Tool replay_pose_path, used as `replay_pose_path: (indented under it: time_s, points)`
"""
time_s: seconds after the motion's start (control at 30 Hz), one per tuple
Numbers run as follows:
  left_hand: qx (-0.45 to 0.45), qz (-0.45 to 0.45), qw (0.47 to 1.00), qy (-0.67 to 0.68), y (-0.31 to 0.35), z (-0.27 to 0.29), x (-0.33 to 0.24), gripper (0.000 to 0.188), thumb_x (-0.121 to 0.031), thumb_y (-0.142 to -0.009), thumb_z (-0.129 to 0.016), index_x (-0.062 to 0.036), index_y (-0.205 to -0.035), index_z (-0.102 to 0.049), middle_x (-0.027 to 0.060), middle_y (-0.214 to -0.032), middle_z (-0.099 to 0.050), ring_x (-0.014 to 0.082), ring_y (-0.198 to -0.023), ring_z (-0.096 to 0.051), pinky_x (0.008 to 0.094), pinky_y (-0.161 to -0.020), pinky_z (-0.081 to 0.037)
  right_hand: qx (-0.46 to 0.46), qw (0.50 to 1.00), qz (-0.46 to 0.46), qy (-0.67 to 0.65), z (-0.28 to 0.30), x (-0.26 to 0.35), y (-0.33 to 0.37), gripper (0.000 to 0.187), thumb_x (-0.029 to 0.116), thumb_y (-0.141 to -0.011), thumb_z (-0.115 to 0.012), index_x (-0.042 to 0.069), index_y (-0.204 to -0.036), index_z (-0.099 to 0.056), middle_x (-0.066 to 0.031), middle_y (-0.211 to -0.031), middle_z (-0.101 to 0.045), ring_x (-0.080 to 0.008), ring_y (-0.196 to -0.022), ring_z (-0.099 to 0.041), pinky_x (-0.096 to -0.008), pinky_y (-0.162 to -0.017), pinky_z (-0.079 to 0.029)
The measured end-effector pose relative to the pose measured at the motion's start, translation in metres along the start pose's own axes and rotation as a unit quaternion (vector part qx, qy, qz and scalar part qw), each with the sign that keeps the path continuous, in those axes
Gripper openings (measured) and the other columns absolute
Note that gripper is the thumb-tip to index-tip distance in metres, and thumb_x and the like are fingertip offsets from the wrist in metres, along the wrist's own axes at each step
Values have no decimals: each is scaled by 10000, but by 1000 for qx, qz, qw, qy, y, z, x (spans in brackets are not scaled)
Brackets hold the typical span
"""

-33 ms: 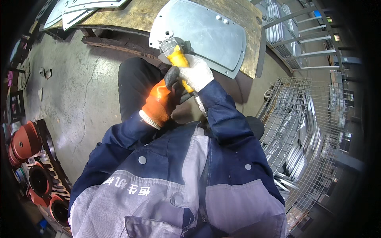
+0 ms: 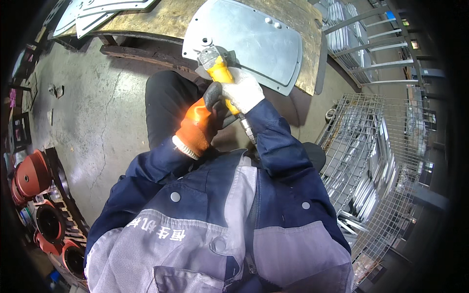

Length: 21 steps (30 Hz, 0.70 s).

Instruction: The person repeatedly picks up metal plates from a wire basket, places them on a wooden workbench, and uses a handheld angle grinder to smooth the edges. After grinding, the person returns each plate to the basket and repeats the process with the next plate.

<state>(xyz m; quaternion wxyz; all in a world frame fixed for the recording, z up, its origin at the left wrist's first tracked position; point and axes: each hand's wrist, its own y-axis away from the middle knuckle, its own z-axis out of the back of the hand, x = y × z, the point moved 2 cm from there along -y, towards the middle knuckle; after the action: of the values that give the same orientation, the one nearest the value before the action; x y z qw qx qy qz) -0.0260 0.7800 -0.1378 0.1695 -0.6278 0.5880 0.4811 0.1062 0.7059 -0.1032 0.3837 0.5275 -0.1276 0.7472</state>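
Observation:
A yellow air-powered angle grinder (image 2: pixel 220 73) with a grey metal head lies over the near edge of a flat grey metal plate (image 2: pixel 249 46). My right hand (image 2: pixel 244 92), in a white glove, is closed round the grinder's yellow body. My left hand (image 2: pixel 198 124), in an orange glove with dark fingers, grips the tool's rear part, thumb on the near side and fingers partly hidden behind it. A metal hose fitting (image 2: pixel 247 129) sticks out below. The plate has small holes along its rim, one larger hole near the grinder head and two round studs at the far side.
The plate rests on a worn wooden table (image 2: pixel 161 22). More flat plates (image 2: pixel 105 10) lie at its far left. A wire basket (image 2: pixel 349 146) of metal pieces stands at the right, below a rack (image 2: pixel 386 49). Red round parts (image 2: pixel 33 173) sit at the lower left.

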Motion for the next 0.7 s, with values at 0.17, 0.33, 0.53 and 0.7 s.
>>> replay_pose_path:
  time_s: [0.17,0.33,0.53,0.7]
  points:
    - [76,129,943,299,-8,-20,25,432,-383,-949,-547,-58,-1233,-524,78,-1072,-628,191,-990,-603,335,-859,-505,-35,997,-59,-42,19,-19,24,292,227,-772,-668,75,-1021,-660,-141,-854,-676,-272,-811,-664,-351,-741,-508]
    - [79,116,964,224,-5,-40,39,477,-438,-934,-565,-60,-1224,-540,55,-1050,-641,178,-959,-618,326,-841,-510,-35,986,-55,-155,37,-34,42,336,64,-779,-639,11,-1110,-622,-93,-887,-673,-156,-794,-638,-285,-736,-499]
    - [119,63,983,128,-8,-62,48,426,-383,-952,-556,-40,-1206,-550,61,-1053,-648,175,-971,-628,313,-851,-512,-55,967,-42,-245,49,-49,61,384,-3,-793,-621,-25,-1175,-587,-83,-972,-661,-142,-849,-624,-269,-759,-498]
    - [163,92,968,167,-5,-78,58,357,-304,-958,-561,-34,-1191,-548,77,-1036,-642,168,-968,-624,315,-861,-507,-73,961,-51,-261,66,-66,79,398,-21,-804,-618,-29,-1199,-572,-80,-988,-658,-134,-863,-618,-261,-769,-493]
